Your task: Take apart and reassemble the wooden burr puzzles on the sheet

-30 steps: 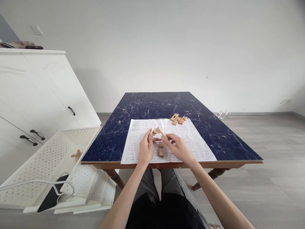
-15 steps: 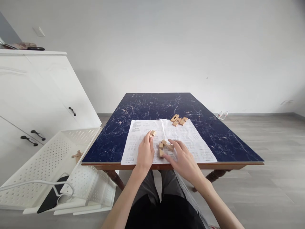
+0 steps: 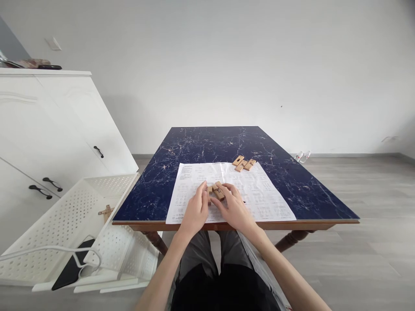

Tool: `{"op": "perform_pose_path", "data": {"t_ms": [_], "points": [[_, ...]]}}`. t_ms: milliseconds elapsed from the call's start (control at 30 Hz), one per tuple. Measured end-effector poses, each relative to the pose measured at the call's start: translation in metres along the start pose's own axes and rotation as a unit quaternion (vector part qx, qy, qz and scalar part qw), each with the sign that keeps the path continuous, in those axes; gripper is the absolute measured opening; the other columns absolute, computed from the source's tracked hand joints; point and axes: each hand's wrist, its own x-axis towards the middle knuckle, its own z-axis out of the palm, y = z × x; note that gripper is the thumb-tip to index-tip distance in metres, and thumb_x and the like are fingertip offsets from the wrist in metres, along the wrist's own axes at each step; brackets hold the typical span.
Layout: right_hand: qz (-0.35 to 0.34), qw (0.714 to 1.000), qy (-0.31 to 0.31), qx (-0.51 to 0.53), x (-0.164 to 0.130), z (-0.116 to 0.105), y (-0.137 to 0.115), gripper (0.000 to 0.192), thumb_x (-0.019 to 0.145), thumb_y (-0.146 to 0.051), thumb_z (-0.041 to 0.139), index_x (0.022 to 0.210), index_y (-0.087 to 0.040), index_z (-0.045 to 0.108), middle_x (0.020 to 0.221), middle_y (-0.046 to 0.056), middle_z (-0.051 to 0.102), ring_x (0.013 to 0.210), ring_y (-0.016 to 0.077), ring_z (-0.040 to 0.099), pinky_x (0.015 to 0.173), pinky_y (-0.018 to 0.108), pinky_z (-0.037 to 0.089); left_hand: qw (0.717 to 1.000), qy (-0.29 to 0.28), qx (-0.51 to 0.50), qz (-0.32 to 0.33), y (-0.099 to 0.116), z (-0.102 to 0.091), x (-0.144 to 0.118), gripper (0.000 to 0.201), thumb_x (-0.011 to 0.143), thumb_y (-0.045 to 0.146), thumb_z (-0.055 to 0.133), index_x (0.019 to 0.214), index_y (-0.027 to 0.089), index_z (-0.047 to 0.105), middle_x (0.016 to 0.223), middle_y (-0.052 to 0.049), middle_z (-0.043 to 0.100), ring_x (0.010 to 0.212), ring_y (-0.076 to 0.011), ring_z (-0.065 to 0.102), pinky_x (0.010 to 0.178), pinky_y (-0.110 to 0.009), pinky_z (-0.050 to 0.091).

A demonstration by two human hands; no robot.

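Note:
Between my hands, notched wooden puzzle pieces lie close together over the printed sheet [image 3: 259,194]. My left hand [image 3: 196,209] is closed at the left side of a small wooden piece [image 3: 210,189], which its fingers partly cover. From the right, my right hand [image 3: 238,211] grips a longer notched wooden piece [image 3: 219,194] between thumb and fingers. The two pieces are side by side; I cannot tell whether they interlock. Other wooden parts beneath the fingers are largely hidden.
More wooden pieces [image 3: 239,161] with slots and notches rest at the sheet's far edge. The dark blue marbled table [image 3: 210,144] lies under the sheet. At left are a white cabinet [image 3: 65,125] and a perforated white basket [image 3: 65,220].
My right hand has moved left toward my left hand, bringing the loose pieces along. My left hand has shifted slightly down, and the pieces are now together between both hands.

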Motion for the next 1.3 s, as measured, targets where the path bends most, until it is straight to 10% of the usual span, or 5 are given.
{"op": "perform_pose_path", "data": {"t_ms": [333,867,1300], "points": [[-0.057,0.986,-0.029,-0.157,0.010,0.023,-0.003,0.044,0.110,-0.041,0.049,0.153,-0.032,0.056,0.167,0.016,0.044,0.147,0.0436,0.044,0.112,0.069,0.038,0.993,0.077,-0.086,-0.009,-0.001,-0.002,0.000,0.039,0.112,0.041,0.043,0.144,0.020,0.053,0.158,-0.015,0.058,0.152,-0.0266,0.051,0.128,-0.048,0.039],[0.181,0.943,0.029,-0.278,0.030,-0.051,0.125,0.061,0.111,-0.038,0.024,0.162,-0.017,0.049,0.170,0.021,0.039,0.156,0.0455,0.036,0.123,0.064,0.031,0.995,0.082,-0.050,-0.001,-0.001,0.001,-0.004,0.039,0.110,0.045,0.052,0.143,0.024,0.050,0.156,-0.015,0.060,0.151,-0.0323,0.052,0.109,-0.047,0.057],[0.136,0.956,0.100,-0.238,0.031,-0.056,0.136,0.057,0.104,-0.040,0.042,0.147,-0.007,0.059,0.165,0.028,0.044,0.159,0.0489,0.026,0.124,0.068,0.026,0.997,0.074,-0.018,-0.004,0.003,0.000,-0.005,0.038,0.108,0.045,0.054,0.139,0.023,0.054,0.149,-0.014,0.065,0.144,-0.0323,0.058,0.092,-0.041,0.062]]}}
